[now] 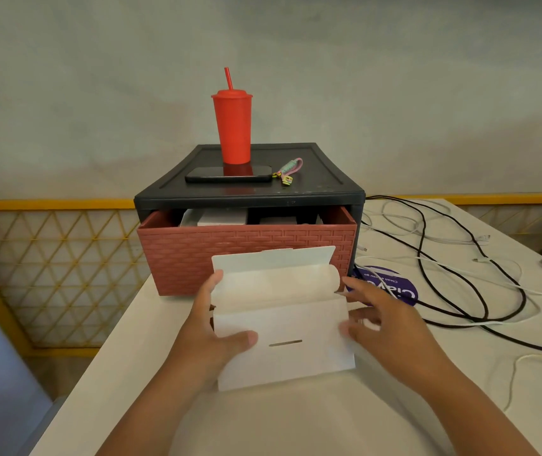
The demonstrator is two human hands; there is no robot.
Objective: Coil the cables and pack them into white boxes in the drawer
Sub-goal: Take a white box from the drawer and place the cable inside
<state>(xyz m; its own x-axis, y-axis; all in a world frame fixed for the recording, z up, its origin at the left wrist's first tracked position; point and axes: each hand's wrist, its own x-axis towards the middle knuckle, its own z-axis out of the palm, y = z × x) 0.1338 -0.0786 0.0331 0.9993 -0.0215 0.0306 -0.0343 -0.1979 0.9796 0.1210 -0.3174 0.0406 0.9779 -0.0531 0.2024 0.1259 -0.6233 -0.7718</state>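
**So: white box up, lid open, cables loose**

Right, L hand (pixel 210 327) had the white box (pixel 282 327) clamped, thumb across the front panel and fingers behind the left side, held just above the table (pixel 295 422) in front of the drawer (pixel 246 255). The box's top flap stood up and open. R hand (pixel 384 320) sat at the box's right edge w/ fingers spread. It was blurred, so couldn't tell whether it gripped or only brushed the card.

The reddish woven-pattern drawer was pulled partway out of the black cabinet (pixel 312 179), w/ more white boxes (pixel 222 217) lying inside at the back left. On the cabinet top stood a red tumbler (pixel 232 130) w/ straw, a dark phone (pixel 228 175) flat just in front of it, and a pastel strap (pixel 289 171) beside the phone.

Off to the right, a black cable (pixel 480 291) and white cables (pixel 526 284) sprawled uncoiled over the table, crossing each other. One white lead ran over a purple sticker (pixel 404 291) near the R hand.
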